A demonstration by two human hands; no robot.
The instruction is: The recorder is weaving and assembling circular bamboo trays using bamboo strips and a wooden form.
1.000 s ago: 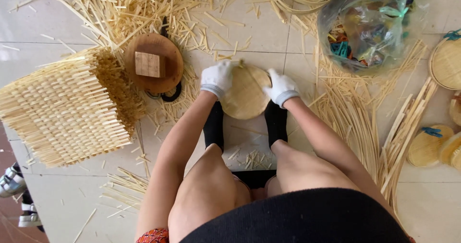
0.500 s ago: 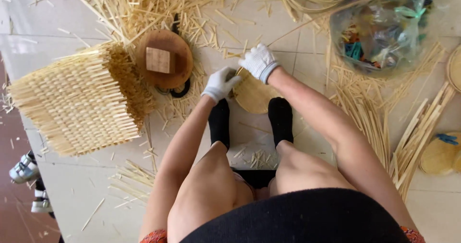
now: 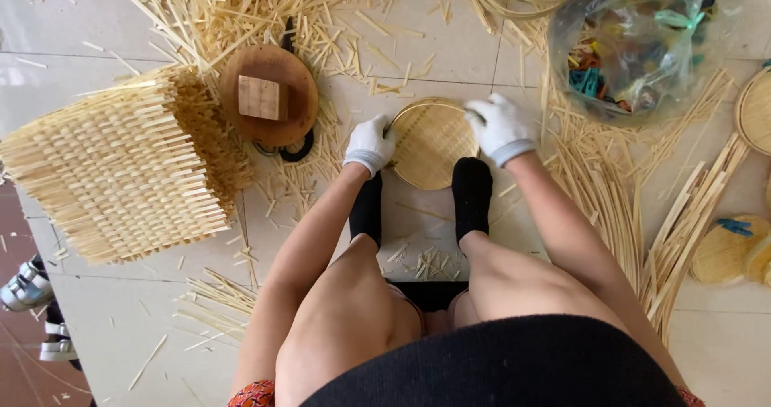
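Matt woven bamboo tray [image 3: 430, 146], white cloth gloves, glossy tiled floor [image 3: 120, 343].

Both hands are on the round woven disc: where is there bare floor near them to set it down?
Barest tile lies top centre, between the round wooden block and the clear plastic bag, just beyond the woven disc. Also open: the top-left corner above the stacked woven mat, and lower left below it. Crowded: bamboo strips by the right hand; splinters beside the left hand.
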